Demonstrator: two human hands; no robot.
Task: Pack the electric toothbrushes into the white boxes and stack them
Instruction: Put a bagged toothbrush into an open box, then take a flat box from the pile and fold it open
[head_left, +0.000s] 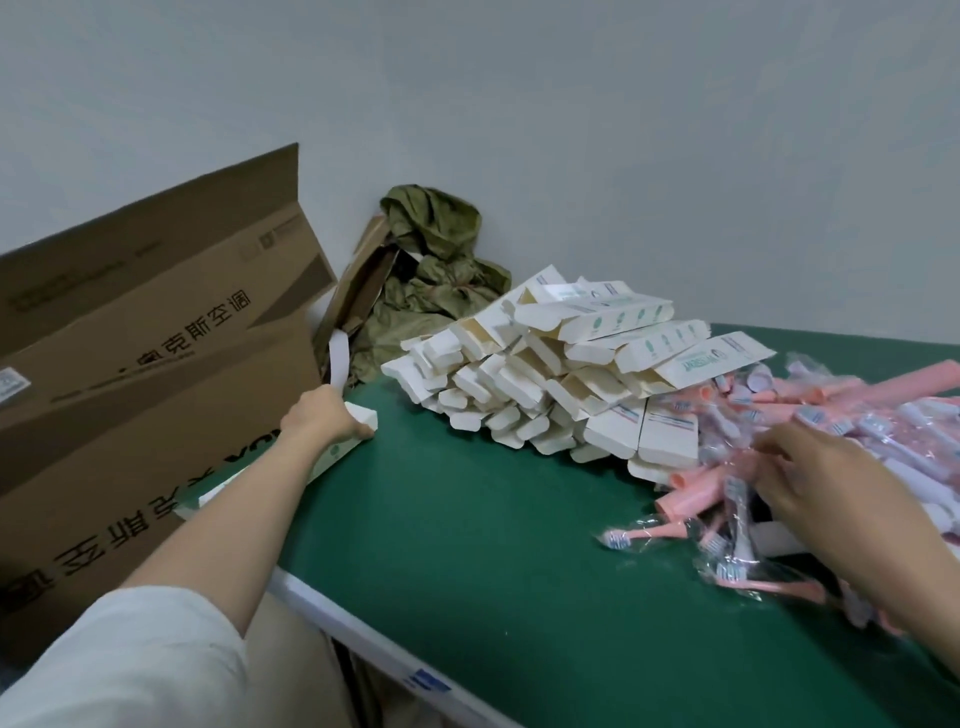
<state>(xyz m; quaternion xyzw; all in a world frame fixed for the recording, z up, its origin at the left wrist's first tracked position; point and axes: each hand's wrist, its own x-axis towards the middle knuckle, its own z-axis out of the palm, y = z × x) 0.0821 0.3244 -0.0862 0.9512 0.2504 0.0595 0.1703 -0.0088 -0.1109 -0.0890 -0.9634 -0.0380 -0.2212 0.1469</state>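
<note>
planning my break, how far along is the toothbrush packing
Early on. Done: no clear stack shows. In hand: the left hand grips one white box beside the cardboard carton; whether it is filled cannot be seen. The right hand reaches into the pink toothbrushes. Left: the heap of open boxes and that whole pile, unpacked on the green table.

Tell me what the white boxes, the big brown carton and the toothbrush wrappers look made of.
White boxes: thin paperboard, matte white outside, buff inside the open ends, with folded flaps. Brown carton: likely corrugated cardboard, matte kraft brown, creased at its flaps. Toothbrush wrappers: clear plastic film, glossy and crinkled; pink handles show through.
</note>
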